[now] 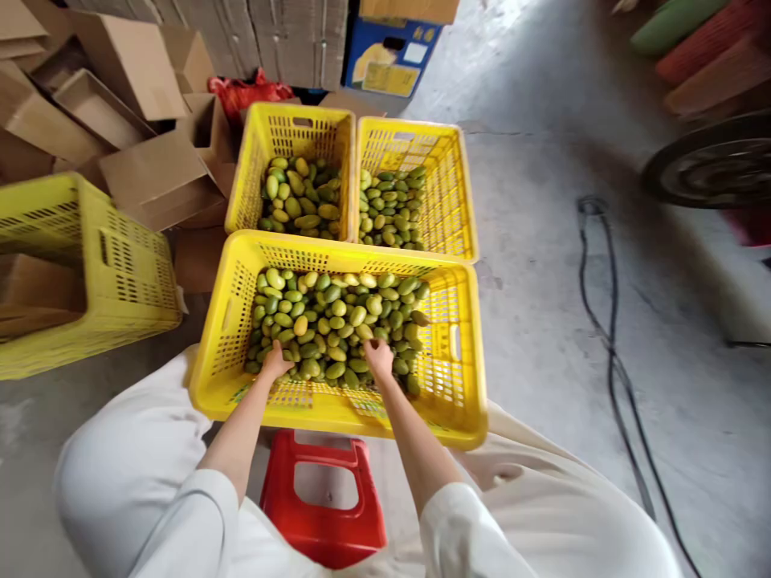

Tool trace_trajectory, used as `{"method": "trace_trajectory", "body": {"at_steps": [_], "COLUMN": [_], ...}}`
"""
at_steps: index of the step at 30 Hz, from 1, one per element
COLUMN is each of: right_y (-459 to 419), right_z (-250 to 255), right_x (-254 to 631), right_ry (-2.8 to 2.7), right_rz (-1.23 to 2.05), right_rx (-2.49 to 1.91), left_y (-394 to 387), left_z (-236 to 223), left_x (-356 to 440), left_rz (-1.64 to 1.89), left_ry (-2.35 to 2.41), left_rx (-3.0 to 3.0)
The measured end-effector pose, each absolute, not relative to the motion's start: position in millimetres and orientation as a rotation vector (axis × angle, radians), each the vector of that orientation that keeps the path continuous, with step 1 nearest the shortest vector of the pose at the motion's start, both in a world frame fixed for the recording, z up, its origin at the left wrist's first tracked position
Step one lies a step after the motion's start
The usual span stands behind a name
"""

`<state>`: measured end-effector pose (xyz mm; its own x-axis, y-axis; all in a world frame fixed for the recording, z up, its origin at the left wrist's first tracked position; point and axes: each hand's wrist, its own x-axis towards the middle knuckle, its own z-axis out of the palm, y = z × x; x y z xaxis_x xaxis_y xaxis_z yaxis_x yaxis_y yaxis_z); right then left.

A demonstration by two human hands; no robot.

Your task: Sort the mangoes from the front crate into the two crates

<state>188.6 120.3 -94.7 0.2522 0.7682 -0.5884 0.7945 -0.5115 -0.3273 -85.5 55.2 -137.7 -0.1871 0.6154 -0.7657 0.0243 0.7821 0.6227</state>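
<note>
A large yellow plastic crate (337,417) stands in front of me, holding many small oval green-yellow fruits (334,321) that look like little mangoes. My left hand (275,365) rests on the fruits near the crate's front left, thumb and fingers apart, with nothing visibly held. To its right, my right hand (378,359) reaches into the same pile, its fingers curled down. What lies under those fingers is hidden. Behind this crate are two more yellow crates, one at left (241,172) and one at right (467,193), both partly filled with similar fruits.
A red plastic stool (325,530) is between my legs. On the left, a yellow-green crate (129,265) lies near piled cardboard boxes (129,60). A blue printed box (391,56) stands behind. On the right, a black cable (611,345) runs along the floor near a wheel (716,160).
</note>
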Motion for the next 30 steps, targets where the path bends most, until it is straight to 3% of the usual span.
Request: {"method": "trace_trajectory", "body": {"at_steps": [5,12,16,21,30], "right_y": [174.3,187.0,175.4,129.7,43.5], "right_z": [-114.4,-136.3,-135.7,-107.2,-74.9], "right_x": [151.8,141.3,164.8,190.9,206.6], "right_ry": [1.413,1.095,0.929,0.785,0.513], "right_rz": [-1.214,-1.504,-2.023,-2.778,-3.427], "right_rx": [2.711,2.982,2.975,2.747,2.336], "left_y": [53.1,38.7,32.9,31.5,6.3], "left_z": [-129.9,-95.3,-79.3,-61.4,-54.3], "left_x": [-91.8,-73.2,-47.7,-21.8,5.4], "left_rz": [0.256,0.523,0.947,1.194,1.367], "left_ry": [1.811,1.716,1.513,1.364,1.201], "left_rx": [0.505,0.593,0.445,0.253,-0.054]}}
